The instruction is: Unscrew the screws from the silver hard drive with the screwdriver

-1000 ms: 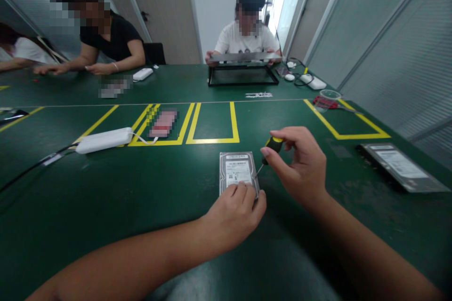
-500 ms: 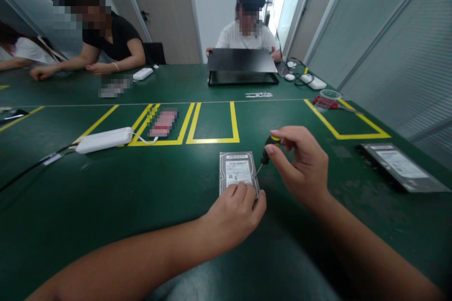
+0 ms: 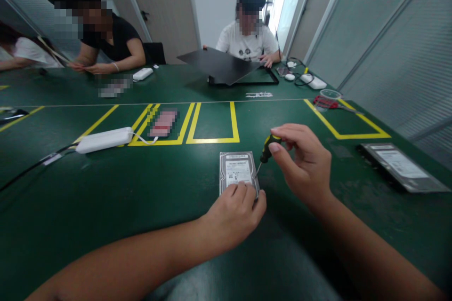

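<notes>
A silver hard drive (image 3: 239, 169) with a white label lies flat on the green table (image 3: 158, 188) in front of me. My left hand (image 3: 236, 211) grips its near end, fingers over the label and thumb at the right side. In my right hand (image 3: 303, 157) is a small black and yellow screwdriver (image 3: 269, 148), pinched by its handle between thumb and fingers. The screwdriver leans, its shaft slanting down to the left, and the tip meets the drive's right edge. Whether the tip sits in a screw is too small to tell.
Another hard drive (image 3: 400, 162) lies to the right on a flat piece. A white power strip (image 3: 104, 140) with a cable is at left, near a pink phone (image 3: 164, 122). Across the table, a person (image 3: 247, 37) holds a dark panel (image 3: 221, 66) over a black frame.
My right thumb and fingers have shifted on the screwdriver handle, exposing more of it. My left hand and the hard drive stay put. Across the table, the dark panel has swung left and tilted.
</notes>
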The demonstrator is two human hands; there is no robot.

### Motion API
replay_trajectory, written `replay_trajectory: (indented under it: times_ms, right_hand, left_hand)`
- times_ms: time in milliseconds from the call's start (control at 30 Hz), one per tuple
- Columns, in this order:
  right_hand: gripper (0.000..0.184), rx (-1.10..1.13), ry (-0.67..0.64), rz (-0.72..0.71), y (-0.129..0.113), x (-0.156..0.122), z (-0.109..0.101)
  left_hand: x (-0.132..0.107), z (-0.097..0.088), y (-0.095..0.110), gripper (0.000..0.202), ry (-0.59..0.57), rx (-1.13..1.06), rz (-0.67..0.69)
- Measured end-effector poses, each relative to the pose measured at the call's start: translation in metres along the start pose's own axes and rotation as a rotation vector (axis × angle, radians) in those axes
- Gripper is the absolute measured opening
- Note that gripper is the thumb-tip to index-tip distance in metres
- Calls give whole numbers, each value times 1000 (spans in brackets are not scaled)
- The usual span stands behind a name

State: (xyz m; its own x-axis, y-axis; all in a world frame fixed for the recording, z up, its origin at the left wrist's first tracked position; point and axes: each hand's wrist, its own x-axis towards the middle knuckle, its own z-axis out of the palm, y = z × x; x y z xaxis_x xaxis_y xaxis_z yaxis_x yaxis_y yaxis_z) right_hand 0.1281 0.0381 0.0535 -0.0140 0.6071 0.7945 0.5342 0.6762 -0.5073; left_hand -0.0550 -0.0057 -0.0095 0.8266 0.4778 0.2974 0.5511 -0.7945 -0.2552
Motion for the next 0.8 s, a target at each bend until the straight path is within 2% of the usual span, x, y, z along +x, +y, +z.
replay_trajectory:
  times_ms: [133,233,367,533,667,800]
  right_hand:
    - [26,32,-7,9,0,-2,0]
    - [24,-3,3,4,1,-2,0]
    - [22,18,-5,2,0,-2,-1]
    - [23,25,-14,-3,-1,-2,0]
    - [23,19,-5,-1,-2,-2,1]
    - [24,14,-23,1,-2,-1,-1]
  left_hand:
    - [2,-5,-1,37,-21,-58,-30]
    - [5,-12,-7,32,-68,-185,-98]
    - [14,-16,-23,18,-98,-364,-226]
    - [29,-7,-50,10,-56,-572,-354]
    - [44,0,-69,25,-101,-775,-296]
    - [59,9,-82,40,-163,-930,-165]
